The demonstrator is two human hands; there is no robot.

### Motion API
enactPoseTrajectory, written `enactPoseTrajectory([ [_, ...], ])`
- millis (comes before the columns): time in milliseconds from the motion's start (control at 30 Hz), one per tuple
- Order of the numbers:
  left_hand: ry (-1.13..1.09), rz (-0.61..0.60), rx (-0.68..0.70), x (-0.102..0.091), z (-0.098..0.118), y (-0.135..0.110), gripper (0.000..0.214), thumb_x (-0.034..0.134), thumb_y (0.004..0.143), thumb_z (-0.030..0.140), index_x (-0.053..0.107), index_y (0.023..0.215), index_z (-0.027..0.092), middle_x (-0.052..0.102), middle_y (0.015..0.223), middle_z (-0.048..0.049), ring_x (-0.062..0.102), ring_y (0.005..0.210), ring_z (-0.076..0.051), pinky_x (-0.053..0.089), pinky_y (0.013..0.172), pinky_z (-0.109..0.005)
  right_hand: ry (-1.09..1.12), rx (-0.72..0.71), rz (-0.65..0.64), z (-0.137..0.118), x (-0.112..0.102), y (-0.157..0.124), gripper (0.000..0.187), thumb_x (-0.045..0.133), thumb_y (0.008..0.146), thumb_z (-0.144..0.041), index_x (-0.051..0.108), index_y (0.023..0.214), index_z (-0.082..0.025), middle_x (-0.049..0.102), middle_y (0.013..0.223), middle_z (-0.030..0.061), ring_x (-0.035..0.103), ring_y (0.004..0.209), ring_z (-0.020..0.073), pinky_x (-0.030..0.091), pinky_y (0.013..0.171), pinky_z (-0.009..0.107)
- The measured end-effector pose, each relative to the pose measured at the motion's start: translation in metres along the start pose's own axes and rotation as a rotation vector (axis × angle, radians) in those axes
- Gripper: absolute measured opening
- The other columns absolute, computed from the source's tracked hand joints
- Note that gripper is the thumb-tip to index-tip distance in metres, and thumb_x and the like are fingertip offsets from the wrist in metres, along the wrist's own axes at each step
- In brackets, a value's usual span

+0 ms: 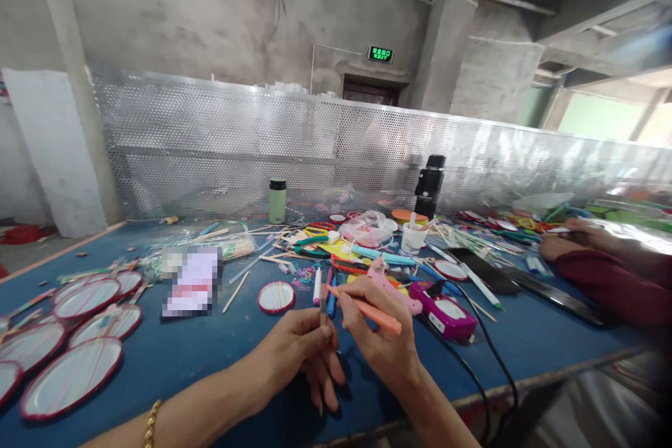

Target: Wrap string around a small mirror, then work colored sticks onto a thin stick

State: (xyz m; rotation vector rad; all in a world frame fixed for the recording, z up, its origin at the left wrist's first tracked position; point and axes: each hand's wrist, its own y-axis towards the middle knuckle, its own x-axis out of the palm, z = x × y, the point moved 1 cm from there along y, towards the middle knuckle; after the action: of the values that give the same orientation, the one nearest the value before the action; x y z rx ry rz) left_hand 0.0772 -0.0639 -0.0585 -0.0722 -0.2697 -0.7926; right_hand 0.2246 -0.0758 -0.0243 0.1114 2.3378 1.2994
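My left hand (304,353) is closed around a thin wooden stick (322,322) held upright over the blue table (220,357). My right hand (375,329) grips an orange marker pen (370,311), with its tip against the top of the stick. Both hands hover just above the table's near edge. A gold bracelet sits on my left wrist.
Round red-rimmed discs (71,374) lie at the left. Markers, sticks, a pink glue gun (388,280), a magenta box (446,315) with a black cable, a white cup (412,236), a green bottle (277,200) and a black flask (429,185) crowd the middle. Another person's arm (593,269) rests at right.
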Motion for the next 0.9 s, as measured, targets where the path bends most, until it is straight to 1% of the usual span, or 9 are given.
enactPoseTrajectory([
  [133, -0.013, -0.005, -0.008, -0.0011, -0.0013, 0.0002, 0.032, 0.053, 0.084, 0.046, 0.048, 0.083, 0.014, 0.067, 0.066, -0.0075, 0.066, 0.049, -0.018, 0.045, 0.039, -0.02, -0.004, -0.001, -0.03, 0.0001, -0.0002, -0.0001, 0.012, 0.053, 0.086, -0.016, 0.064, 0.081, -0.019, 0.061, 0.068, 0.0013, 0.056, 0.06, 0.0135, 0.045, 0.058, 0.026],
  [267, -0.018, -0.01, -0.006, -0.0022, -0.0028, 0.0008, 0.03, 0.051, 0.086, 0.045, 0.047, 0.084, 0.015, 0.067, 0.067, -0.0078, 0.066, 0.049, -0.017, 0.044, 0.039, -0.018, -0.014, 0.005, 0.009, -0.0006, -0.0007, 0.0005, 0.013, 0.053, 0.087, -0.018, 0.063, 0.08, -0.019, 0.062, 0.069, 0.0015, 0.055, 0.059, 0.0128, 0.045, 0.057, 0.026],
  [400, -0.019, -0.014, -0.016, -0.0014, -0.0017, 0.0004, 0.03, 0.051, 0.086, 0.044, 0.047, 0.083, 0.015, 0.067, 0.065, -0.0071, 0.066, 0.048, -0.017, 0.044, 0.038, -0.018, -0.014, 0.008, -0.007, 0.0001, 0.0, 0.0005, 0.014, 0.053, 0.087, -0.019, 0.062, 0.077, -0.019, 0.06, 0.066, 0.0008, 0.054, 0.057, 0.0125, 0.044, 0.055, 0.026],
  [533, -0.008, -0.008, -0.006, -0.001, -0.0002, -0.0003, 0.029, 0.05, 0.086, 0.044, 0.047, 0.084, 0.015, 0.067, 0.067, -0.0076, 0.066, 0.05, -0.017, 0.044, 0.039, -0.018, -0.014, 0.016, 0.003, 0.0005, -0.0008, 0.0002, 0.013, 0.053, 0.087, -0.018, 0.063, 0.08, -0.019, 0.061, 0.069, 0.0013, 0.054, 0.056, 0.0121, 0.044, 0.055, 0.025],
  [667, -0.001, -0.01, -0.008, -0.0017, 0.0001, -0.0008, 0.03, 0.049, 0.086, 0.045, 0.048, 0.084, 0.015, 0.067, 0.068, -0.0077, 0.066, 0.05, -0.017, 0.044, 0.04, -0.018, -0.018, -0.005, -0.021, -0.0004, -0.0012, 0.0014, 0.014, 0.053, 0.087, -0.017, 0.064, 0.077, -0.019, 0.058, 0.063, 0.0, 0.052, 0.055, 0.0121, 0.043, 0.054, 0.025],
  [800, 0.004, -0.011, -0.005, -0.002, -0.0007, -0.0008, 0.031, 0.051, 0.086, 0.046, 0.048, 0.085, 0.015, 0.067, 0.068, -0.0076, 0.066, 0.05, -0.017, 0.043, 0.039, -0.018, -0.011, 0.007, 0.016, -0.0012, -0.0003, 0.0029, 0.013, 0.052, 0.087, -0.018, 0.064, 0.081, -0.019, 0.061, 0.067, 0.0011, 0.054, 0.057, 0.0122, 0.045, 0.055, 0.025],
  [900, 0.008, -0.011, -0.005, -0.0027, -0.0019, -0.0002, 0.033, 0.051, 0.085, 0.048, 0.048, 0.085, 0.015, 0.067, 0.068, -0.0076, 0.066, 0.05, -0.017, 0.044, 0.04, -0.019, -0.01, 0.01, 0.002, -0.0012, 0.0003, 0.0024, 0.014, 0.052, 0.087, -0.019, 0.065, 0.081, -0.019, 0.061, 0.067, 0.001, 0.054, 0.056, 0.012, 0.045, 0.055, 0.025],
])
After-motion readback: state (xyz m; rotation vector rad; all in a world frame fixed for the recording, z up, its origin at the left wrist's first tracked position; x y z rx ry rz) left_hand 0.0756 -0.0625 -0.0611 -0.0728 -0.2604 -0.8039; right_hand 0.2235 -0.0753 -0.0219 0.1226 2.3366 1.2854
